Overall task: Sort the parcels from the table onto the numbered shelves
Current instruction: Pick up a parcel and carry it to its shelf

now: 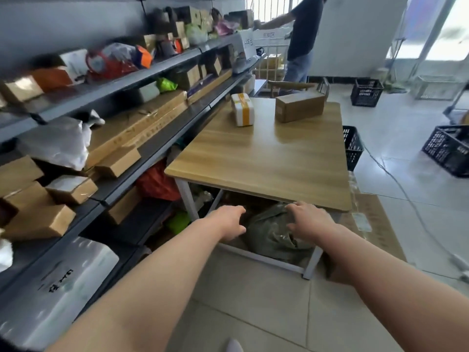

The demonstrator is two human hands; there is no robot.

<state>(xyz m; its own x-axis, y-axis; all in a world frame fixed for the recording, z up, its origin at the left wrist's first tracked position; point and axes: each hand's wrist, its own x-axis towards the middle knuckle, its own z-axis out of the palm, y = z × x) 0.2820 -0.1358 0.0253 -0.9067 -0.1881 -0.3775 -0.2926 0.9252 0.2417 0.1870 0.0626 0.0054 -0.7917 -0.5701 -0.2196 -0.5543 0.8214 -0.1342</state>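
Note:
A wooden table (266, 158) stands in front of me beside the grey shelves (142, 153). On its far end lie a white parcel with yellow tape (242, 109) and a brown cardboard box (299, 107). Under the table's near edge sits a large olive-green sack (271, 232). My left hand (228, 219) reaches toward the sack's left side with fingers apart, empty. My right hand (309, 215) rests on the sack's top right with fingers spread; whether it grips is unclear.
The shelves on the left hold many boxes and bags. A flat cardboard sheet (375, 222) lies on the floor right of the table. Black crates (449, 148) stand on the tiled floor at right. Another person (302, 39) stands beyond the table.

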